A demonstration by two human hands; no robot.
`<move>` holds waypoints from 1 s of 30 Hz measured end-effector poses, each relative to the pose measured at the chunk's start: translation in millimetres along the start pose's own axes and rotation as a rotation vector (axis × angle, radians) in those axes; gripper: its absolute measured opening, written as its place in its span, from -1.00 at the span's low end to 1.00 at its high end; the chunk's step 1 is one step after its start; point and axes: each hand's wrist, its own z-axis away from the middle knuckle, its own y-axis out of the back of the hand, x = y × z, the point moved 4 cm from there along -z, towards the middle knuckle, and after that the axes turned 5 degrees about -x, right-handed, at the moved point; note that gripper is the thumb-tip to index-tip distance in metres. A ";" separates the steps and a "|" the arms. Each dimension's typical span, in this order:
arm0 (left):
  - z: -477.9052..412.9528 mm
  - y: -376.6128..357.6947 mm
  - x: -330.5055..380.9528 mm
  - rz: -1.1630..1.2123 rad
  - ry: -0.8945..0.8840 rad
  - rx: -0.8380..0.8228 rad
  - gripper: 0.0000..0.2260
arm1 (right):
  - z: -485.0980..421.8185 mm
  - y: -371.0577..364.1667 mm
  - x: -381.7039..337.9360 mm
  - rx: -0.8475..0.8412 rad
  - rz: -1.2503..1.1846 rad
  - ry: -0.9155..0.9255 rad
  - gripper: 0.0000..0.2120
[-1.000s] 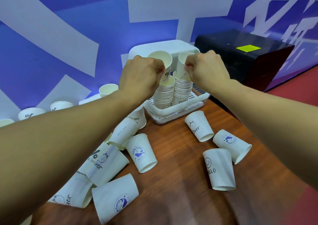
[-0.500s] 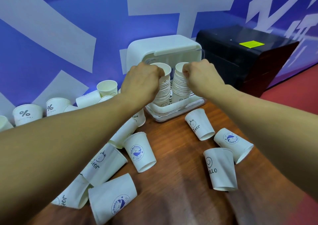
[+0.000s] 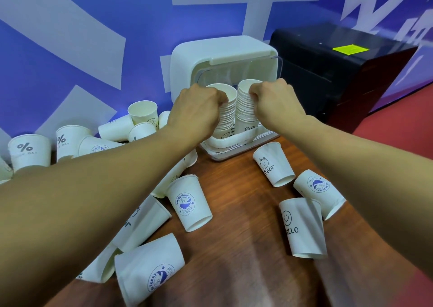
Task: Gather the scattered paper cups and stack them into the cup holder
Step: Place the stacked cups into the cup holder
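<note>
While we stretch both arms over the desk (image 3: 246,250), our left hand (image 3: 199,109) and right hand (image 3: 274,102) sit side by side at the mouth of the holder (image 3: 220,51), which stands at the desk's far edge against the blue wall. Our left fingers (image 3: 221,98) are curled onto the near rim of the top cup of the left stack (image 3: 226,119). Our right fingers (image 3: 254,93) pinch the top rim of the right stack (image 3: 244,112) in the same way. Both stacks stand upright in the holder's tray, close beside each other under its white hood.

Loose cups are scattered across the desk. A whale cup (image 3: 188,204) lies on its side near the middle, with more heaped toward the left edge under our left forearm. At the far-left corner a % cup (image 3: 29,152) stands upright among others. Toward the right edge are a bear cup (image 3: 273,164), a HELLO cup (image 3: 302,228) and a second whale-print cup (image 3: 316,187), all off their bases. A black box (image 3: 328,76) stands just right of the holder.
</note>
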 end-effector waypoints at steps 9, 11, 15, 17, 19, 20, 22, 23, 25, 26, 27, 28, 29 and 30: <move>0.8 -4.6 5.1 -0.011 -0.012 0.007 -0.65 | 2.9 -4.2 -0.5 -0.015 -0.016 -0.044 -0.88; 3.6 -3.1 6.0 -0.020 -0.012 -0.008 -0.65 | 4.4 -2.3 -0.4 -0.018 -0.015 -0.051 -0.87; 16.7 10.8 6.2 0.033 -0.047 0.049 -0.71 | 16.7 11.1 -6.7 0.038 -0.022 -0.011 -0.80; 25.8 23.0 7.3 0.092 -0.083 0.102 -0.70 | 25.0 21.4 -11.8 0.078 -0.038 0.006 -0.69; 35.7 33.8 5.9 0.114 -0.066 0.121 -0.71 | 34.5 30.4 -17.3 0.105 -0.057 0.017 -0.67; 41.7 37.2 4.3 0.105 -0.035 0.100 -0.72 | 40.0 34.9 -19.7 0.113 -0.061 0.018 -0.69; 55.1 40.2 0.1 0.084 0.038 0.030 -0.74 | 53.0 42.6 -22.9 0.113 -0.075 0.016 -0.74; 62.7 40.7 -1.8 0.089 0.073 -0.006 -0.75 | 60.6 45.5 -24.0 0.091 -0.082 0.013 -0.75; 79.3 39.1 -4.0 0.125 0.144 -0.089 -0.75 | 77.1 47.9 -24.9 0.009 -0.088 0.007 -0.74; 87.6 36.6 -4.8 0.136 0.178 -0.142 -0.74 | 85.7 47.7 -24.6 -0.042 -0.086 -0.001 -0.73; 95.8 33.6 -5.0 0.138 0.209 -0.203 -0.73 | 94.5 46.2 -23.5 -0.099 -0.083 -0.017 -0.73; 103.9 30.3 -5.2 0.134 0.235 -0.261 -0.73 | 103.2 43.9 -21.9 -0.152 -0.079 -0.034 -0.73; 111.4 26.7 -5.2 0.124 0.252 -0.309 -0.71 | 111.9 41.3 -20.3 -0.200 -0.072 -0.048 -0.73; 117.7 23.8 -4.7 0.107 0.259 -0.344 -0.68 | 120.0 38.0 -17.7 -0.246 -0.060 -0.063 -0.72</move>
